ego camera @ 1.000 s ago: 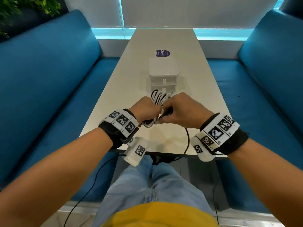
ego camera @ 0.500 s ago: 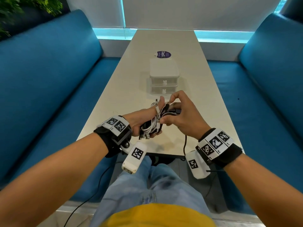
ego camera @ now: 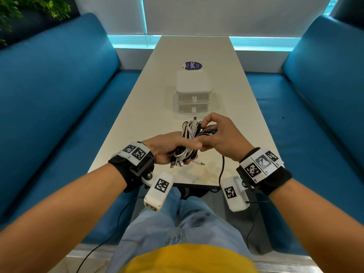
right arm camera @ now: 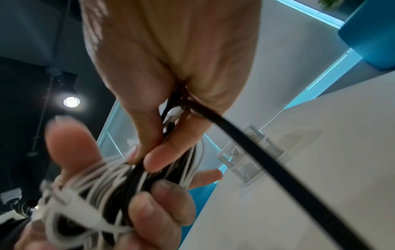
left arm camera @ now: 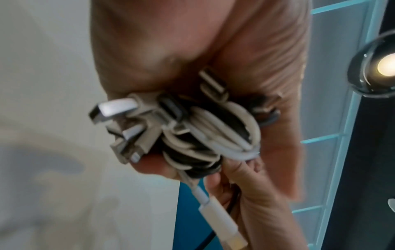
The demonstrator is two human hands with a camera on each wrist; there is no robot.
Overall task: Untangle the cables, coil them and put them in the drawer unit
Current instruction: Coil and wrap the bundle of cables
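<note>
A tangled bundle of white and black cables (ego camera: 188,138) is held above the near end of the table. My left hand (ego camera: 171,149) grips its lower part, fingers curled round it; several plugs stick out below the fist (left arm camera: 119,121). My right hand (ego camera: 218,134) pinches black strands at the top of the cable bundle (right arm camera: 136,172). One black cable (ego camera: 222,170) hangs from the right hand over the table's front edge. The white two-drawer unit (ego camera: 193,95) stands just beyond the hands, both drawers closed.
The long white table (ego camera: 149,107) runs away from me between two blue benches (ego camera: 59,99). A round purple sticker (ego camera: 193,66) lies behind the drawer unit. A window wall closes the far end.
Both hands have lifted and turned the bundle upright, drawing it slightly toward me. The left hand now grips it from below, and the right hand has shifted to the top strands.
</note>
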